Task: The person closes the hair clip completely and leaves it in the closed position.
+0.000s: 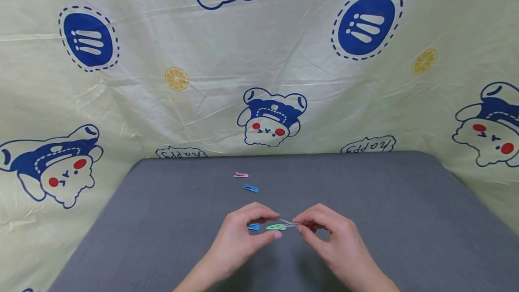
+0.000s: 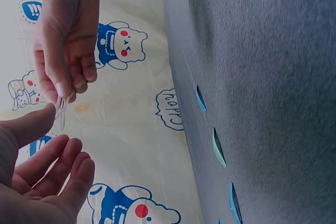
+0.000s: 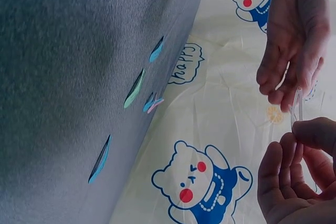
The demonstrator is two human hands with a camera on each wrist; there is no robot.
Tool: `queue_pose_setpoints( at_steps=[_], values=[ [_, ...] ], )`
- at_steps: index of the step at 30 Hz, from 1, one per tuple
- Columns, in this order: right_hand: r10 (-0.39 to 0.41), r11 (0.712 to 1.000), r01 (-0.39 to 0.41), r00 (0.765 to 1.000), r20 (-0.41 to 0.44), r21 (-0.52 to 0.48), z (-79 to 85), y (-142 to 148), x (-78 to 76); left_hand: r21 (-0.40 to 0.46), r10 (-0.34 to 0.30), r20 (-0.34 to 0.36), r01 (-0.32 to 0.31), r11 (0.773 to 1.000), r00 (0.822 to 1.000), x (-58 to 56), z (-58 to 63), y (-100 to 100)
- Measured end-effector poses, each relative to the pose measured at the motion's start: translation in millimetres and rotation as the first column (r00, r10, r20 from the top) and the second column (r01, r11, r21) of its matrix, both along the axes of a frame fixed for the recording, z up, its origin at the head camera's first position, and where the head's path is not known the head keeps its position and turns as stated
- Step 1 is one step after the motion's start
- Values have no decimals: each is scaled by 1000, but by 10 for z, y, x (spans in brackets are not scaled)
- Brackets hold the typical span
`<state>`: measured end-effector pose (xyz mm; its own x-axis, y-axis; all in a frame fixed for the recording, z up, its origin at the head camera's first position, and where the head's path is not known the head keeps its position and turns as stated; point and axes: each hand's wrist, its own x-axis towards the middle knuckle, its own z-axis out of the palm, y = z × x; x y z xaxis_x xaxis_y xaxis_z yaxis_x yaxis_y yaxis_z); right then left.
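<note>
Between thumb and fingertips, my right hand (image 1: 334, 233) pinches a pale, whitish snap hair clip (image 1: 289, 223) above the table. Its two thin prongs stand spread apart, pointing towards my left hand (image 1: 243, 233). That hand's thumb and fingers are parted around the prong end, and in the left wrist view its thumb tip overlaps the clip (image 2: 62, 114). A green hair clip (image 1: 276, 227) lies on the table, seen between the hands in the head view. A blue clip (image 1: 254, 227) shows partly behind my left hand.
Farther back on the grey table (image 1: 182, 202) lie another blue clip (image 1: 251, 188) and a pink clip (image 1: 241, 175). The right wrist view shows a further blue clip (image 3: 100, 159). A printed cream cloth (image 1: 219, 48) hangs behind the table and at its sides.
</note>
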<state>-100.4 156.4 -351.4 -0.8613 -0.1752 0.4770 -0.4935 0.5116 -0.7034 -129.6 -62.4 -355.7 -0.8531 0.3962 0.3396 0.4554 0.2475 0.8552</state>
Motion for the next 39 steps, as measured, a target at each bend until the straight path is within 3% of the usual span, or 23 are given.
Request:
queue_pose_setpoints(
  at_steps=[6,9,15,22,26,30,39],
  values=[
    [21,1000,-21,998,-63,-6,-48,-42,17,20,-15,-69,16,1000,998,12,-32,27],
    [44,999,-46,993,-110,-22,-80,-67,26,41,5,-91,-2,999,996,15,-50,30],
    [30,999,-34,995,-97,-35,-103,-106,46,73,26,-98,-19,997,995,9,-76,38],
    [27,997,-39,983,-183,-65,-164,-139,42,111,81,-128,-67,992,989,37,-82,59],
    [-10,985,-8,994,-105,-170,-194,-180,48,135,126,-116,-110,985,985,68,-73,83],
    [1,952,8,1000,30,-307,-205,-216,67,158,137,-110,-118,980,985,93,-67,96],
    [52,875,27,988,148,-484,-215,-255,79,182,50,-84,-34,983,995,71,-62,55]
  ],
)
